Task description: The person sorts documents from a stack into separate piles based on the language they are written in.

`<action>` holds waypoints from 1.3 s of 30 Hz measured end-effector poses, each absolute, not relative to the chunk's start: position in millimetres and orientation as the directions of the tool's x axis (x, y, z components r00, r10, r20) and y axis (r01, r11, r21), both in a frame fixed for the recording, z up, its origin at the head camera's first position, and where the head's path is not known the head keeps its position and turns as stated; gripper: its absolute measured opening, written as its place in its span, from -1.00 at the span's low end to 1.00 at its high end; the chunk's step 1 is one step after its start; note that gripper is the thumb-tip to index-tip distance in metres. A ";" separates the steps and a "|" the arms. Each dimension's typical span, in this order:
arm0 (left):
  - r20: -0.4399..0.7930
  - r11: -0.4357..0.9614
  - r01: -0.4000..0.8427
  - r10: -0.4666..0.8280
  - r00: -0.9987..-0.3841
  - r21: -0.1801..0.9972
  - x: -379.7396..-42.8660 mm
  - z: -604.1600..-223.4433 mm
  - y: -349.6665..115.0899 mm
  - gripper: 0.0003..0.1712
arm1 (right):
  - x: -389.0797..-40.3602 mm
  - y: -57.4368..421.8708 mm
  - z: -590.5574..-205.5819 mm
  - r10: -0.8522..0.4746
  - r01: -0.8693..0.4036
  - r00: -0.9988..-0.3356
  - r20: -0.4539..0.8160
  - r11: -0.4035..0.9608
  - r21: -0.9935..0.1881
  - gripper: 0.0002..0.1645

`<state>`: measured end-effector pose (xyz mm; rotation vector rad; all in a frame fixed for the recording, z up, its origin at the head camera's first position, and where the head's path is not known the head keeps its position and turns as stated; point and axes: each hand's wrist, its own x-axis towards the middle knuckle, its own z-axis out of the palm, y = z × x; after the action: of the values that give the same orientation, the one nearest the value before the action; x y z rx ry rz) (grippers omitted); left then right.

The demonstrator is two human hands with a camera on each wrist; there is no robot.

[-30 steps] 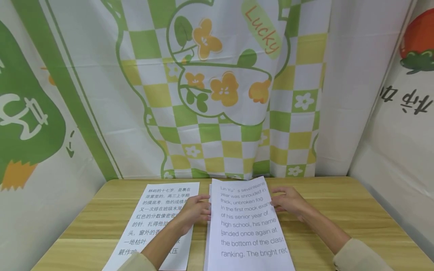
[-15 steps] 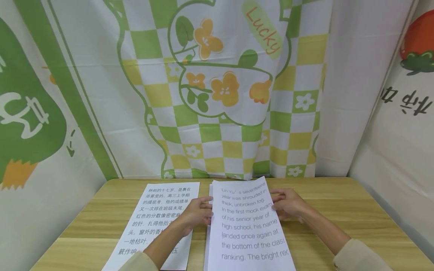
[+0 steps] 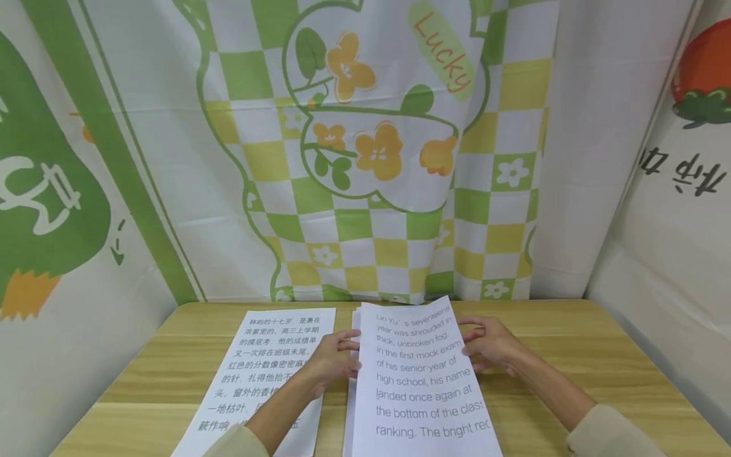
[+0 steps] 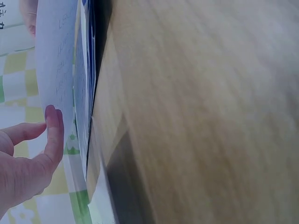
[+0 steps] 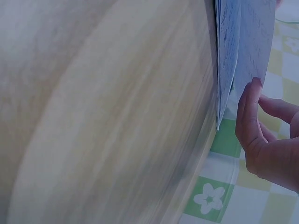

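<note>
White paper (image 3: 419, 381), lower centre of the head view, is pinched at its side edges by left hand (image 3: 331, 359) and right hand (image 3: 492, 346), thumbs nearly meeting fingers, and wants even tension, I'd say.

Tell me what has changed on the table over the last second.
The English sheet has shifted slightly right, the left hand and right hand moving with it at its edges. Nothing was visibly taken up or let go. The Chinese page stayed put.
</note>
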<state>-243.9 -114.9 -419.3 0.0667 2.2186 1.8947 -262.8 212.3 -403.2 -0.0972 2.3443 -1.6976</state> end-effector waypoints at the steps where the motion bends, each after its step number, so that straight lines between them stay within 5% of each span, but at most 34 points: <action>1: -0.139 0.162 -0.111 0.175 -0.975 0.980 -243.5 -419.9 -114.5 -0.16 | -262.2 213.1 -403.2 -0.195 0.090 -0.968 -0.159 0.320 -0.943 -0.15; 39: -0.154 0.133 -0.123 0.251 -0.956 0.983 -251.5 -415.1 -58.7 -0.11 | -262.1 274.7 -401.3 -0.137 0.116 -0.974 -0.179 0.376 -0.919 -0.08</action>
<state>-251.5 -58.7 -415.1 0.1242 2.1324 1.8956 -262.1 274.7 -401.3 -0.0185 2.4104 -1.6378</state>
